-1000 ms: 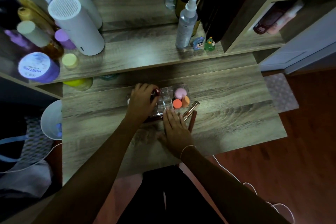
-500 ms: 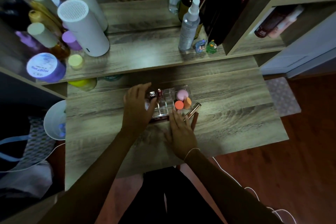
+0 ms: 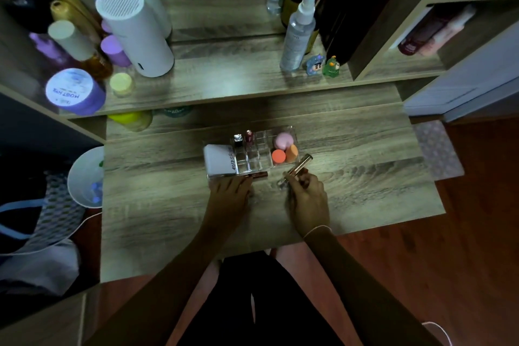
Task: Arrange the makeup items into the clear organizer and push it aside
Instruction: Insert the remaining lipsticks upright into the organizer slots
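The clear organizer [image 3: 257, 161] stands mid-table. It holds a white tube [image 3: 219, 161] at its left, two small bottles [image 3: 243, 140] at the back, and a pink sponge [image 3: 283, 140] with two orange sponges [image 3: 284, 154] at the right. A dark slim tube [image 3: 257, 175] lies along the organizer's front edge. My left hand [image 3: 230, 192] rests on the table at the organizer's front left corner, its fingertips at that tube. My right hand [image 3: 307, 196] is closed around a rose-gold lipstick tube [image 3: 300, 166] just right of the organizer's front.
The raised shelf [image 3: 224, 78] behind carries a white cylinder [image 3: 134, 34], a spray bottle [image 3: 297, 34], jars and two small figurines [image 3: 323, 64]. A white bowl [image 3: 84, 177] sits off the table's left edge. Bare table surface [image 3: 365, 171] lies to the right.
My left hand has drawn back from over the organizer's left side to its front edge, uncovering the white tube. My right hand has shifted right and closed on the rose-gold tube.
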The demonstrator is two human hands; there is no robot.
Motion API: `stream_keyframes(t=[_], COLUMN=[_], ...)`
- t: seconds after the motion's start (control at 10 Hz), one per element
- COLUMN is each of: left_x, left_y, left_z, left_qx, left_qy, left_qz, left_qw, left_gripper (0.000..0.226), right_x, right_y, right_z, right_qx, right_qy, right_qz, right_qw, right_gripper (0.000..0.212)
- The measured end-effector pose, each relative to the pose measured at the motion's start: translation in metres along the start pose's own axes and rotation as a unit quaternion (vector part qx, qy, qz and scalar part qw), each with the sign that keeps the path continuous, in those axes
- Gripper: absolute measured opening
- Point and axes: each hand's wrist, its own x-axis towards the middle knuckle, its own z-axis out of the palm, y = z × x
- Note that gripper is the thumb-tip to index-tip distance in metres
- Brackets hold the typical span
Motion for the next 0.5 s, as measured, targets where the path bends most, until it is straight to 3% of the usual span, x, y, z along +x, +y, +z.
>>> stream_keyframes(t=[0.2,0.3,0.4,0.5], left_x=[0.006,0.009,0.004,-0.001], left_y=[0.001,0.002,0.0,-0.006], left_z=[0.007,0.002,0.006,0.008], left_qx=[0.082,0.088,0.046,0.02], left_qy=[-0.037,-0.082,-0.09,-0.065], left_qz=[-0.005,-0.02,-0.048,-0.065], left_qw=[0.996,0.992,0.994,0.996], left_gripper=[0.037,0.04,0.036,0.025], right_x=[0.015,0.02,0.023,0.027], right_y=[0.008,0.007,0.005,0.006], right_z=[0.01,0.009,0.008,0.002], right_qx=[-0.05,-0.072,-0.029,-0.047], right_qy=[-0.09,-0.086,-0.025,-0.021], right_qz=[0.018,-0.013,-0.003,-0.087], right_qw=[0.994,0.994,0.999,0.995], right_gripper=[0.047,0.04,0.032,0.026])
